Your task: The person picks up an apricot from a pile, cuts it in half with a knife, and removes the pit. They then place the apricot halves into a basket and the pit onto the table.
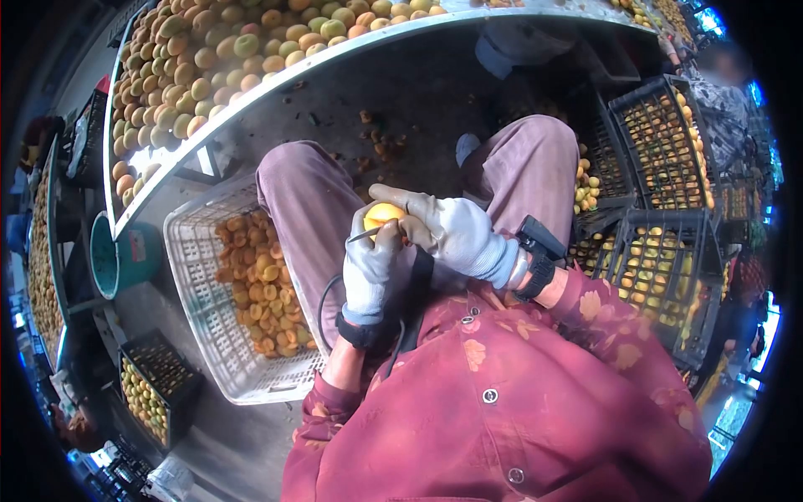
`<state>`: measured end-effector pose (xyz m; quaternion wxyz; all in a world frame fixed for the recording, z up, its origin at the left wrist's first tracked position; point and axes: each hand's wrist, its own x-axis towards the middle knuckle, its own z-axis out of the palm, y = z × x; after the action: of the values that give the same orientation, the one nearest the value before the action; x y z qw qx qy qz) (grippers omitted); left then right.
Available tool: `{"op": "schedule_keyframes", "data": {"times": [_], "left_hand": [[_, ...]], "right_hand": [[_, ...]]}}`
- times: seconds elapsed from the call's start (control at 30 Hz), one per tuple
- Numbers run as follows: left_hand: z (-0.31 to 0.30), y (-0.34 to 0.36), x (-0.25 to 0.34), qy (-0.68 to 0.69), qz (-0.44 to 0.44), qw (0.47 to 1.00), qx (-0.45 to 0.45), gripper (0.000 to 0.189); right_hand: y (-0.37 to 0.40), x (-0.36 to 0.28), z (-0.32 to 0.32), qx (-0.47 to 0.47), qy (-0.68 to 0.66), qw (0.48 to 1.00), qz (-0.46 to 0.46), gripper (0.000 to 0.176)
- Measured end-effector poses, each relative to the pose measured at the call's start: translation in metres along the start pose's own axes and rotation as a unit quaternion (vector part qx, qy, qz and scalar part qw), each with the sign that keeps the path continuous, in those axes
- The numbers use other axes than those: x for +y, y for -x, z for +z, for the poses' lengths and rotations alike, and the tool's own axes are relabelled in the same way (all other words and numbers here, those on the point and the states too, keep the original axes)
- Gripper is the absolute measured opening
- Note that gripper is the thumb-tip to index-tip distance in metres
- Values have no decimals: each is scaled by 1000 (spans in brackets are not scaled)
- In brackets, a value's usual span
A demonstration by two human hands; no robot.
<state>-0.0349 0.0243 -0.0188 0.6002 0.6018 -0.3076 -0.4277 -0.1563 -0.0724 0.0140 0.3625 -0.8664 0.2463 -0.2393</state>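
Both my hands wear white gloves with dirty grey-brown fingers and meet above my lap. My left hand (366,272) is closed around a yellow-orange apricot (384,214), gripping it from the left and below. My right hand (460,234) is closed against the fruit's right side. A thin knife (363,236) lies across the near side of the apricot, its blade pointing left. Its handle is hidden among the fingers, seemingly in my right hand. Left of my knee, a white plastic crate (201,309) holds many halved apricots (268,293).
A metal-edged table (276,88) heaped with whole apricots (201,58) stands in front. Black crates of apricots (665,151) are stacked at right, another crate (155,389) at lower left. A teal bucket (125,255) stands left. Fruit scraps (381,142) lie on the floor. Other people sit nearby.
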Motion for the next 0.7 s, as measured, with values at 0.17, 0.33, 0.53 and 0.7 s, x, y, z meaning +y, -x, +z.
{"op": "schedule_keyframes", "data": {"times": [0.17,0.33,0.53,0.7], "left_hand": [[-1,-2,-4,53,-8,998,15,32],[-5,-6,-20,29,4,999,17,39],[3,-3,-19,-12,-4,996,89,32],[3,6,-6,-170,64,980,78,28]], "right_hand": [[-1,-8,8,59,145,987,-27,36],[-2,-7,19,86,90,992,-18,30],[-4,-6,26,100,-21,992,78,22],[-15,-2,17,38,-41,972,229,25]]}}
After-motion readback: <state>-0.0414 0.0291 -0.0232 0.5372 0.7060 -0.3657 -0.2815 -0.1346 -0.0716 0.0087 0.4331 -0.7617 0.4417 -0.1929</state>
